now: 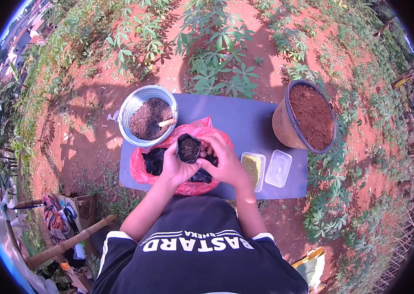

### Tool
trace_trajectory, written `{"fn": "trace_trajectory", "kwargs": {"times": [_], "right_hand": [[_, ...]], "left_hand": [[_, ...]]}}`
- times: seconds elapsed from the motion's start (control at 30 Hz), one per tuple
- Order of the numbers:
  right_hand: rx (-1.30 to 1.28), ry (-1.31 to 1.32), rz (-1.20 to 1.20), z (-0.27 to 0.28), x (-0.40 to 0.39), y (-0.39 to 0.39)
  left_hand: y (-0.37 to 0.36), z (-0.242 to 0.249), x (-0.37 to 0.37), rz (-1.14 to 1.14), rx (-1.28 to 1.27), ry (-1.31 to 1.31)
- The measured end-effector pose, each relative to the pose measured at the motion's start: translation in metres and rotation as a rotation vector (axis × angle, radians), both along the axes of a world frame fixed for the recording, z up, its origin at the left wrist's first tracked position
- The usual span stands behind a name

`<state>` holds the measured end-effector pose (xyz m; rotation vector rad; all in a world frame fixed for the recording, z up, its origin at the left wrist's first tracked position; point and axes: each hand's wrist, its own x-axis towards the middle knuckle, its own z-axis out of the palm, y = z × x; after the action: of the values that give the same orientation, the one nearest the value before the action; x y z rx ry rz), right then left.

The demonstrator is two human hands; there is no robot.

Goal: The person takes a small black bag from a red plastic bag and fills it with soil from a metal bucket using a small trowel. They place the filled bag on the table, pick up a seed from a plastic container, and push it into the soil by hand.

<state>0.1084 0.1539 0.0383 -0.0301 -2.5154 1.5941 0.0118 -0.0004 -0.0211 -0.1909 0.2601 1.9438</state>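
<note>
Between my two hands is a small black polybag [189, 149] filled with dark soil, its mouth facing up. My left hand [177, 165] closes round its left side, and my right hand [222, 160] grips it from the right with the fingers at its rim. Beneath them lies a red plastic bag [143, 169] with more black polybags [155, 160] inside. A metal bucket [124, 115] of dark soil mix stands at the upper left, and a trowel [166, 122] with a wooden handle is stuck in that mix.
On the grey table [226, 115] a clear container [253, 169] holds small yellowish-green grains, beside a clear lid or shallow tray [279, 168]. A large pot [285, 125] of reddish soil stands at the right edge. Leafy plants [221, 39] grow beyond; bamboo poles [70, 241] lie lower left.
</note>
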Motion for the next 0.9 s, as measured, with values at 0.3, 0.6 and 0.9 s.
{"fn": "trace_trajectory", "kwargs": {"times": [0.3, 0.6, 0.9], "right_hand": [[0.115, 0.106, -0.17, -0.011, -0.006, -0.014], [0.209, 0.152, -0.074, -0.011, -0.026, -0.022], [-0.278, -0.013, -0.119, -0.025, -0.058, -0.052]], "left_hand": [[0.005, 0.006, -0.001, 0.158, -0.113, 0.078], [-0.013, 0.005, -0.022, 0.236, -0.099, 0.193], [-0.037, -0.005, -0.065, 0.286, -0.091, 0.251]]}}
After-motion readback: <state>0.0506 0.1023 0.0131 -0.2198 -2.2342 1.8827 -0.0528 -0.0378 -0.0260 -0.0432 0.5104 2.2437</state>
